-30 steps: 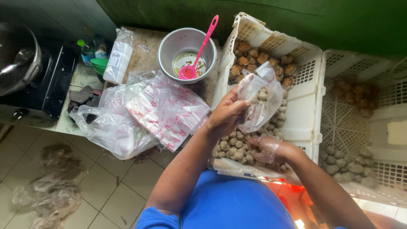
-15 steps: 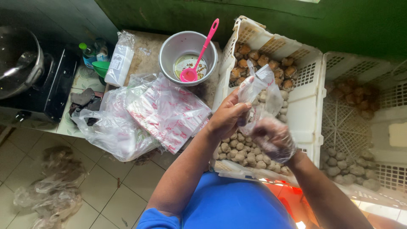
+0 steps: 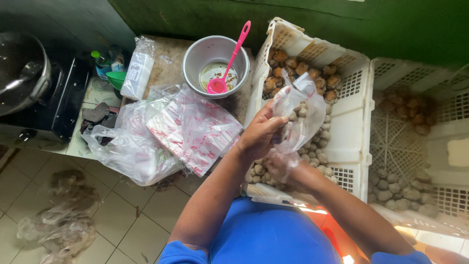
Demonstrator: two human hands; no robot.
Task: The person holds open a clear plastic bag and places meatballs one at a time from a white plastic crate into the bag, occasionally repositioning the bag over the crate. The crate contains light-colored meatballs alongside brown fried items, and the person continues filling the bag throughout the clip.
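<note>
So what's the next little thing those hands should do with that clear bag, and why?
Probably the right hand, in its thin plastic glove, should scoop a few of the small round balls from the white crate up into the clear bag. The left hand holds that bag over the crate, and the right hand lies low among the balls below it.

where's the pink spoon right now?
Head view, upper middle: the pink spoon stands in the metal bowl, handle leaning over the rim toward the white crate, just behind the stack of plastic bags.
</note>
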